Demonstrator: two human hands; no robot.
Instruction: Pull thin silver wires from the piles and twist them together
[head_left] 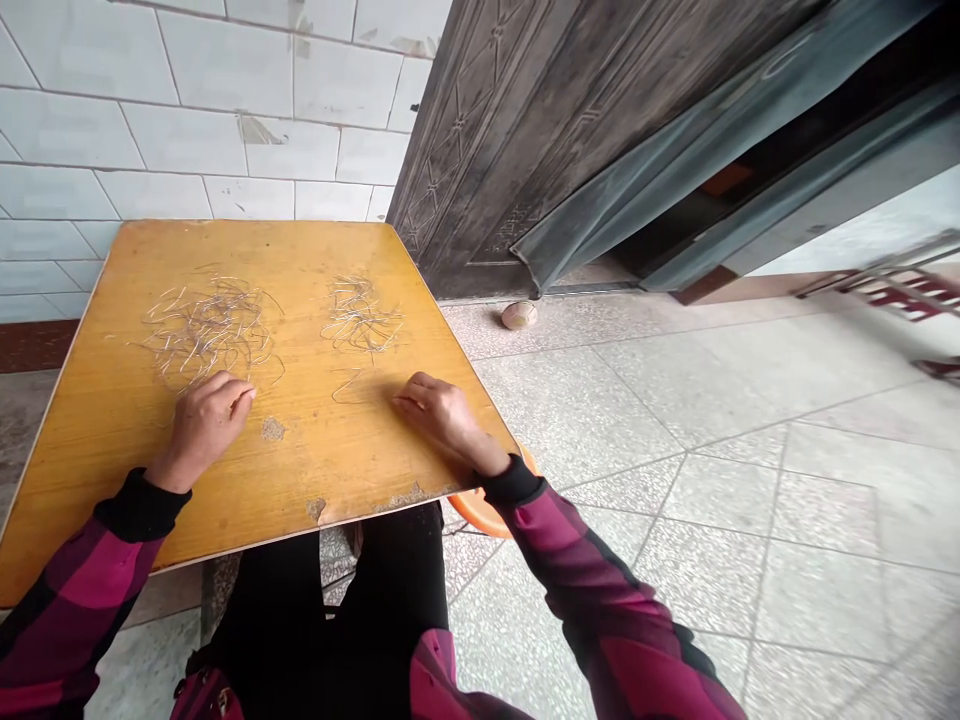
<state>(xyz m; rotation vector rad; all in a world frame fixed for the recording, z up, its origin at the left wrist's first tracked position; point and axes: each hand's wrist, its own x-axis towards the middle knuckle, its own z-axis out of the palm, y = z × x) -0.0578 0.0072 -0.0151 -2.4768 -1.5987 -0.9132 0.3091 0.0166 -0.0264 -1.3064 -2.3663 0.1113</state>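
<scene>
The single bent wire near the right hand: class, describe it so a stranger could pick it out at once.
On the scuffed yellow wooden tabletop, two tangles of thin silver wire lie side by side. Below the smaller, right-hand tangle, just beyond the person's right hand, lies one thin bent wire. It alone lies by itself, apart from both tangles.

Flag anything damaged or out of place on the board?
The wooden tabletop is damaged: its yellow veneer is chipped along the near edge, and a worn patch sits beside the left hand. One bent wire lies apart from the tangled wire pile and the smaller pile.
</scene>
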